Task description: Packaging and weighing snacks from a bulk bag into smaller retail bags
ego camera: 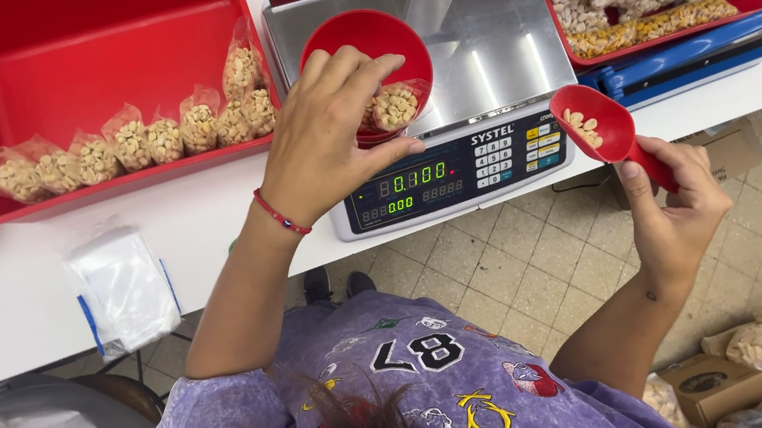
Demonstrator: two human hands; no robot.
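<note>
Beyond the counter's (204,229) near edge, a red scoop (599,126) holding a few nuts was gripped by the right hand (673,203). On the scale (438,57) farther back, a small nut bag (394,106) in a red bowl (368,47) was clasped by the left hand (321,143).

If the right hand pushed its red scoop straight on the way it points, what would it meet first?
Probably the front corner of the scale: the right hand aims its red scoop up-left toward it. Depth is unclear; it might pass above.
</note>
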